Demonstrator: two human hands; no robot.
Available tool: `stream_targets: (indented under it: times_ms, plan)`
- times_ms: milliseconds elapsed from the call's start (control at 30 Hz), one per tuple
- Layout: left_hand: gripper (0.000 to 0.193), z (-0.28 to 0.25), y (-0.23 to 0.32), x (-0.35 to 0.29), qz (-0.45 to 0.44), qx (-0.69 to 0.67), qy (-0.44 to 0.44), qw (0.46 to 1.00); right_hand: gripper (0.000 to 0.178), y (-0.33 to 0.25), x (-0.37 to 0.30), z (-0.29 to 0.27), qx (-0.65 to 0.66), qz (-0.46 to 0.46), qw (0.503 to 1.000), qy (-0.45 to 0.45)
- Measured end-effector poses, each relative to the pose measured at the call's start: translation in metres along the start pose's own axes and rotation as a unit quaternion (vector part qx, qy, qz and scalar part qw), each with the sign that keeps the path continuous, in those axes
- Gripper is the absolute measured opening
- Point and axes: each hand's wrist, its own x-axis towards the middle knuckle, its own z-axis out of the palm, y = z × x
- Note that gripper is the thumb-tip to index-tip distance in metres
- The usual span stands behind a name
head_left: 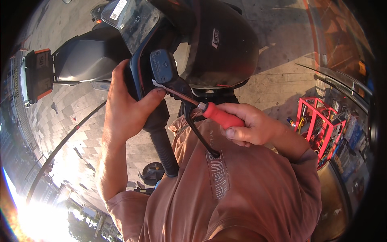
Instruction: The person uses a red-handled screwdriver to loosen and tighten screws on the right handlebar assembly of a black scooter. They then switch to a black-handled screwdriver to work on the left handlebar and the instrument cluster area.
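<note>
My left hand (123, 111) is wrapped round the dark handlebar cover (138, 80) of a scooter, its thumb near the brake fluid reservoir (163, 66). In my right hand (258, 123) is a flat-blade screwdriver (221, 117) with a red handle. Its metal shaft points up and left, the tip lying by the lower edge of the reservoir, close to my left thumb. Whether the tip touches the cover I cannot tell. Below the shaft, a black brake lever (198, 133) slants toward my shirt. The black rubber grip (164, 155) extends down beside it.
A bulky black body panel (225, 48) stands beyond the handlebar, next to the display (139, 24). To the right is a red tool rack (318, 125) holding several tools. A black and orange box (38, 76) is at far left. A thin dark rod (76, 129) crosses the paved ground.
</note>
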Motion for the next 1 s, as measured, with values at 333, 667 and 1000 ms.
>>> stream_targets:
  times_ms: [333,667,1000]
  plan:
    - [0.08,0.0,0.0,-0.001,0.003,-0.002,0.003,1.0,0.054,-0.004,0.006,0.001,0.038,-0.003,0.999,-0.03]
    - [0.08,-0.003,-0.006,-0.001,0.017,-0.001,0.0,1.0,0.064,0.027,0.015,0.0,-0.228,-0.151,0.959,0.072]
    - [0.076,-0.001,-0.006,-0.002,0.017,-0.041,0.01,0.999,0.067,0.027,0.017,-0.001,-0.313,-0.2,0.925,0.08]
